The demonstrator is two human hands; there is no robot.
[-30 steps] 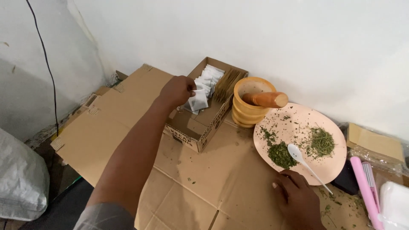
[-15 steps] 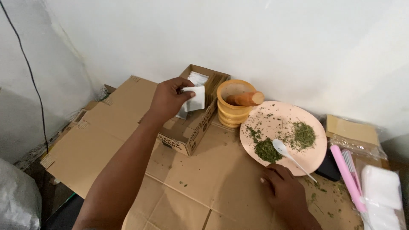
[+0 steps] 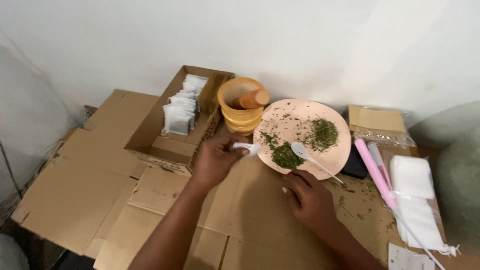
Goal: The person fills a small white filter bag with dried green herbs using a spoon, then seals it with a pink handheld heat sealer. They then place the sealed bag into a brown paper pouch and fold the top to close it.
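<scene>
Two hands are in view, and both sit nearer the plate (image 3: 305,122) than they did half a second ago. My left hand (image 3: 216,159) was up at the box (image 3: 172,145) then, fingers on one of the white bags; now it has come away and hovers over the cardboard (image 3: 100,185) just left of the plate's rim, fingers pinched on a small white bag (image 3: 248,148). The bag is off the surface, held out sideways toward the plate, with its free end close to the nearer heap of herbs (image 3: 287,156).

My right hand (image 3: 310,199) has hardly moved: it rests on the cardboard just below the plate, fingers curled in loosely, holding nothing that I can see. The white spoon (image 3: 312,160) lies with its bowl on the plate between the two heaps and its handle running out over the rim toward this hand; I cannot tell whether a fingertip touches the handle's end.

The second heap (image 3: 324,133) lies farther back on the plate. The mortar (image 3: 241,107) stands just behind the plate's left edge with the pestle (image 3: 252,98) leaning in it, as before. More bags (image 3: 181,107) stand in a row in the box. A pink tool (image 3: 375,172) and a stack of white pouches (image 3: 412,192) lie to the right, well apart from both hands.
</scene>
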